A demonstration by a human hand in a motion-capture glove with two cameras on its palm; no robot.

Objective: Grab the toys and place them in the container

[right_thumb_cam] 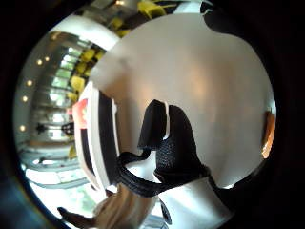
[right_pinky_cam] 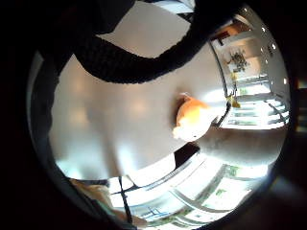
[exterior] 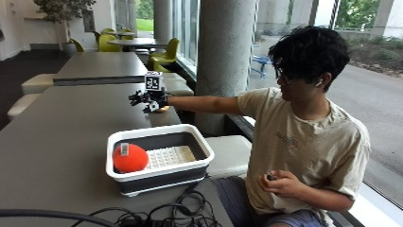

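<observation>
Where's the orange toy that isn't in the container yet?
In the outside view the orange toy lies on the grey table near its window-side edge, just under the outstretched gloved right hand, beyond the container.

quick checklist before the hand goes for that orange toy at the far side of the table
1. Target in view: ok, the orange toy lies on the table by its edge.
2. Hand near the toy: ok, it hovers just above it.
3. Fingers ready: ok, spread, holding nothing.
4. Contact with the toy: cannot tell, the hand covers most of it in the outside view.
5. Container has room: ok, only a red ball and a white grid piece lie inside.
</observation>
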